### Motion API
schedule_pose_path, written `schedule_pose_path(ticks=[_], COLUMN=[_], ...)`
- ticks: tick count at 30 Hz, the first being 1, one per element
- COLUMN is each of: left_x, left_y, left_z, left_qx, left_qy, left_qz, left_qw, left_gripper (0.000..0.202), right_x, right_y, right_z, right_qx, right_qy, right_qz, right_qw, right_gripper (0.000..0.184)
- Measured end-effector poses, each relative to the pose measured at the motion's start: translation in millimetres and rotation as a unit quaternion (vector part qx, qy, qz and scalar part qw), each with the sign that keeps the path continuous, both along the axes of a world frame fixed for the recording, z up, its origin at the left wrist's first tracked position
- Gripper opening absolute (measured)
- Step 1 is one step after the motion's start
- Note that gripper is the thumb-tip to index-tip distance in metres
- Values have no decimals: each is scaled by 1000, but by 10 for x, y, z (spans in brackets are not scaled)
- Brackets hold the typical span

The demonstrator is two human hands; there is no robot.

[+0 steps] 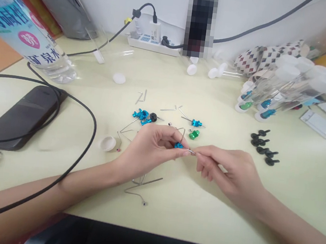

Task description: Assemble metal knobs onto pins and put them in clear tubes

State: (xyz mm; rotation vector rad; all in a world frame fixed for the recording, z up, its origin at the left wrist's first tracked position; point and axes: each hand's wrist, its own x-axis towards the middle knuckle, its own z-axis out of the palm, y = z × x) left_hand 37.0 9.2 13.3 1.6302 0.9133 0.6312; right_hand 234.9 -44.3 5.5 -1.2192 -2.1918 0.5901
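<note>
My left hand (156, 147) pinches a small blue metal fitting (178, 145) between thumb and fingers. A thin bent wire rises from the fitting. My right hand (228, 169) is closed on a thin metal rod (190, 151), whose near end is hidden in the fingers; it lies against the left fingertips beside the fitting. Just beyond the hands are a green fitting (194, 134), a blue fitting with a rod through it (197, 123), a blue cluster (140, 114) and a black knob (153, 117). Bent wires (139, 186) lie below my left wrist.
Black thumb screws (262, 150) lie at right, near capped clear tubes (289, 82) holding fittings. At left are a phone (21, 116), a water bottle (42, 40) and a white cap (107, 143). A black cable (90, 144) loops over my left forearm. A power strip (153, 43) stands behind.
</note>
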Motion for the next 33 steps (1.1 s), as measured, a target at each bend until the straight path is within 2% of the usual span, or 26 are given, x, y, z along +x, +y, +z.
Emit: schedule_pose_path(ticks=[2, 3, 4, 6, 7, 9, 10, 13, 17, 22, 25, 27, 29, 31, 33], left_x=[4, 5, 5, 3, 1, -2, -3, -4, 2, 8, 9, 8, 6, 3, 0], left_y=[-1, -2, -3, -4, -5, -4, -3, 2, 2, -6, -9, -9, -7, -4, -1], left_z=[-5, -10, -16, -27, -30, -30, -27, -13, -7, -37, -49, -45, -34, -25, -23], left_qx=[8, 7, 0, -27, -44, -70, -79, -93, -104, -97, -83, -72, -60, -47, -37], left_qy=[-1, -4, -9, -23, -33, -51, -58, -61, -59, -66, -56, -50, -47, -45, -43], left_qz=[1, 1, 2, 4, 5, 7, 6, 3, 4, 6, 11, 11, 10, 12, 13], left_qw=[1000, 1000, 1000, 999, 999, 996, 995, 994, 993, 993, 995, 996, 997, 998, 998], left_gripper=[14, 14, 13, 11, 10, 9, 9, 9, 8, 10, 12, 12, 12, 12, 11], right_x=[-21, -26, -27, -13, 2, 43, 66, 129, 164, 165, 147, 114, 67, 15, -26], right_y=[16, 22, 28, 32, 33, 33, 34, 43, 51, 47, 40, 29, 11, -8, -22], right_z=[18, 13, -2, -44, -63, -75, -66, 7, 87, 57, -7, -46, -63, -58, -47], right_qx=[-96, -107, -85, 42, 127, 274, 325, 407, 434, 422, 401, 361, 272, 135, 3], right_qy=[68, 75, 62, -18, -73, -174, -208, -250, -284, -272, -229, -189, -128, -41, 51], right_qz=[5, 2, -5, -23, -26, -26, -18, 19, 60, 61, 40, 6, -26, -41, -47], right_qw=[993, 991, 994, 999, 989, 946, 923, 878, 853, 862, 886, 913, 953, 989, 998], right_gripper=[21, 21, 20, 14, 15, 21, 21, 15, 14, 20, 21, 19, 17, 18, 20])
